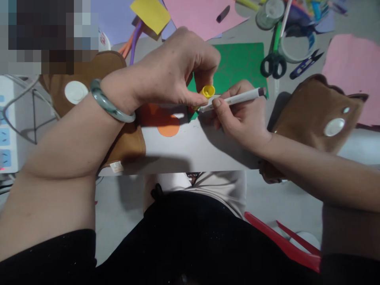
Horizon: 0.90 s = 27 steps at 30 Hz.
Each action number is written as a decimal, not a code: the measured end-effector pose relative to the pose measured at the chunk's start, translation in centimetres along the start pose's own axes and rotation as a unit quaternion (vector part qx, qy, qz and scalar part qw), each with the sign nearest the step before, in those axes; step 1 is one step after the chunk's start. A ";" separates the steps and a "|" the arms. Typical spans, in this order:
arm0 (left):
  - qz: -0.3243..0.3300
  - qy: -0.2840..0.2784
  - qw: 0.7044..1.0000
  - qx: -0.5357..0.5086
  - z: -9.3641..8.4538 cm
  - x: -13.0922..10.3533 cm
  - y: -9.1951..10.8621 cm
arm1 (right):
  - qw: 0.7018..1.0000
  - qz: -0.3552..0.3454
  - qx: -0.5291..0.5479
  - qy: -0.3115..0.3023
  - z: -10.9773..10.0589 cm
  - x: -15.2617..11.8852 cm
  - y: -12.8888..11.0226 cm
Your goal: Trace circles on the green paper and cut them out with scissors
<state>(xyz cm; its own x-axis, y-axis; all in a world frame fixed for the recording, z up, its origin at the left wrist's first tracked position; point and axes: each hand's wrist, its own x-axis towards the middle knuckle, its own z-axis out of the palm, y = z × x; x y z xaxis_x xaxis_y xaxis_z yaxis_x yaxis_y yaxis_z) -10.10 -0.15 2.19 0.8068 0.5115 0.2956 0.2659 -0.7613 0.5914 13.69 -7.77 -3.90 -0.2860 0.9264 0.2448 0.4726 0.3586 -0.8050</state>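
Note:
Between the thumb and fingers of my left hand [184, 71] is a small yellow cap-like tube [208, 92], its round open end facing up. My right hand [242, 118] grips a white marker [237, 99] with a dark end, its tip pointing left beside the yellow tube. Just below the tube shows a small green scrap [194, 116], partly hidden by my left thumb. An orange paper circle [168, 126] lies on the table to the left, partly in shadow. Behind my hands is a green sheet [240, 65] with faint curved lines.
Black-handled scissors [273, 65], purple thread snips [306, 64], a tape roll [298, 44] and a glass jar [270, 14] lie at back right. Brown fabric pieces [314, 107] flank my arms. Pink paper [196, 18] carries a dark marker cap [223, 14]. A power strip [7, 122] stands left.

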 end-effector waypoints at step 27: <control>0.064 0.344 0.919 -0.182 2.0 0.5 -5.9 | 0.903 -0.407 -0.095 -0.095 -2.2 -2.4 2.3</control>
<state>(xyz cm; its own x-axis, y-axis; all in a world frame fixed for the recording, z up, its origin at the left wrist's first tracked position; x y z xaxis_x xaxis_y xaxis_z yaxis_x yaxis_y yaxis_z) -10.19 3.80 -2.60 0.2609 0.6538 0.7102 -0.1025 -0.7128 0.6939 17.28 -8.89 -5.20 -0.7333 0.3168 0.6016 0.1703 0.9422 -0.2885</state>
